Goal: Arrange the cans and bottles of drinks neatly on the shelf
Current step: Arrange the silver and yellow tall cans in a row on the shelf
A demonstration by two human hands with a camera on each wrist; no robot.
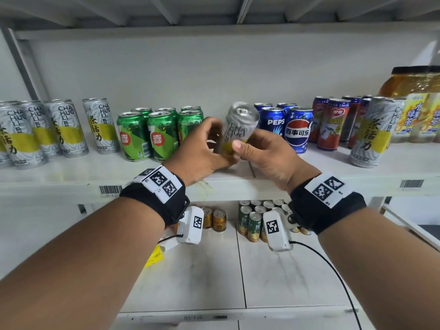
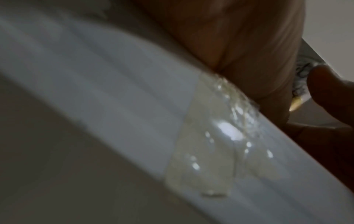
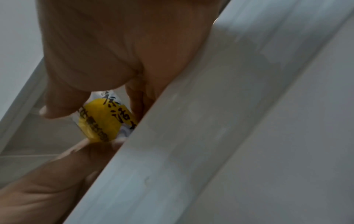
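A tall silver-and-yellow tea can (image 1: 240, 125) is tilted, top leaning back right, just above the middle shelf (image 1: 297, 170) between the green cans and the Pepsi cans. My left hand (image 1: 220, 144) curls round its lower left side and base. My right hand (image 1: 247, 141) grips it from the right, thumb across the front. In the right wrist view the can's yellow label (image 3: 99, 121) shows between thumb and fingers. The left wrist view is blurred; only a sliver of the can (image 2: 301, 75) shows past the palm.
Matching silver-and-yellow cans (image 1: 59, 129) line the shelf's left, then green cans (image 1: 152, 134). Right of my hands stand Pepsi cans (image 1: 295, 129), red cans (image 1: 331, 125), one more silver-and-yellow can (image 1: 371, 134) and tea bottles (image 1: 419, 110). The lower shelf holds small cans (image 1: 250, 220).
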